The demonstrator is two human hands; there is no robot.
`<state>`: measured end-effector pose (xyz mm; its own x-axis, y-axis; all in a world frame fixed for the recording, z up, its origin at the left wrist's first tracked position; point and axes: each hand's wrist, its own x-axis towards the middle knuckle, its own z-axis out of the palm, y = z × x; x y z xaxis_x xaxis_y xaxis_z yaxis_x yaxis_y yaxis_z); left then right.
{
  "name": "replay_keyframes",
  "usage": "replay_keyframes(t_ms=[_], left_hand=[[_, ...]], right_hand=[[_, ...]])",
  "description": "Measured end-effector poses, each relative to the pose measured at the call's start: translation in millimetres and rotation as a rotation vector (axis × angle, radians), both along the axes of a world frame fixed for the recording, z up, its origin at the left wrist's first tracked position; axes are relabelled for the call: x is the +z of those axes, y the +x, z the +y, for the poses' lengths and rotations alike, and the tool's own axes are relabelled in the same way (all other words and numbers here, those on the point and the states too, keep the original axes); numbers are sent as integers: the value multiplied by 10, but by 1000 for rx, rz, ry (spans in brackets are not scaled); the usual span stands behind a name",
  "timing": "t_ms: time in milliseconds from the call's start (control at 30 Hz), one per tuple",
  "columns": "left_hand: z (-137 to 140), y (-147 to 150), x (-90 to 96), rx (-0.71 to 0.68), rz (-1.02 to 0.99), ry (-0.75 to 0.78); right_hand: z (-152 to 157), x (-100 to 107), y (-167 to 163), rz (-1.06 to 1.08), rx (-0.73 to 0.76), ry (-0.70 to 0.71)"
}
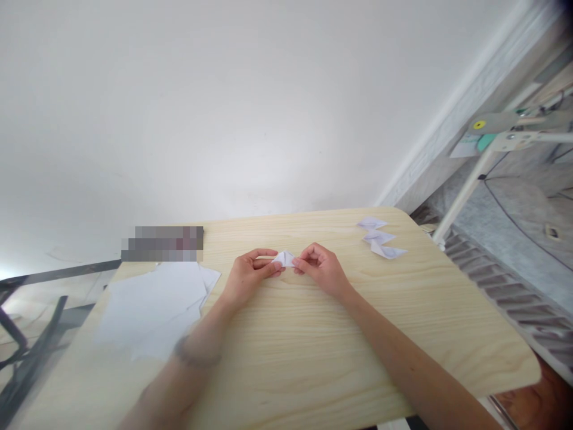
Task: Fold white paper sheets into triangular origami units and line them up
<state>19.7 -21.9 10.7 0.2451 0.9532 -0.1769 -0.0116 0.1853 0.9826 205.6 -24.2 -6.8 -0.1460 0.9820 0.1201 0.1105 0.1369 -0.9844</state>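
A small folded piece of white paper point(285, 258) is held between my two hands over the middle of the table. My left hand point(250, 270) pinches its left end between thumb and fingers. At its right end, the thumb and fingertips of my right hand point(321, 269) are closed on the paper. The paper has a raised, peaked middle with a crease. Several fingertips are hidden behind it.
Three folded white paper pieces point(379, 237) lie at the back right of the wooden table point(286, 358). Loose white sheets point(152, 304) are spread at the left, near a blurred-out dark object point(163, 245). A white wall point(250, 119) stands behind; a white metal frame point(470, 185) is at right.
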Motion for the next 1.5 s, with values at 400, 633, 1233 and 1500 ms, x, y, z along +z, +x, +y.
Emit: replay_keyframes(t_ms=[400,633,1233,1500], left_hand=[[-10,23,33,-181,123,89],[-2,17,58,-172,121,24],[20,-36,43,-291,73,8],[19,-38,19,-288,65,3]], right_hand=[[-30,0,-43,-167,57,181],[-15,-3,-28,-181,54,162],[17,-3,11,-48,56,36],[6,16,17,48,92,7]])
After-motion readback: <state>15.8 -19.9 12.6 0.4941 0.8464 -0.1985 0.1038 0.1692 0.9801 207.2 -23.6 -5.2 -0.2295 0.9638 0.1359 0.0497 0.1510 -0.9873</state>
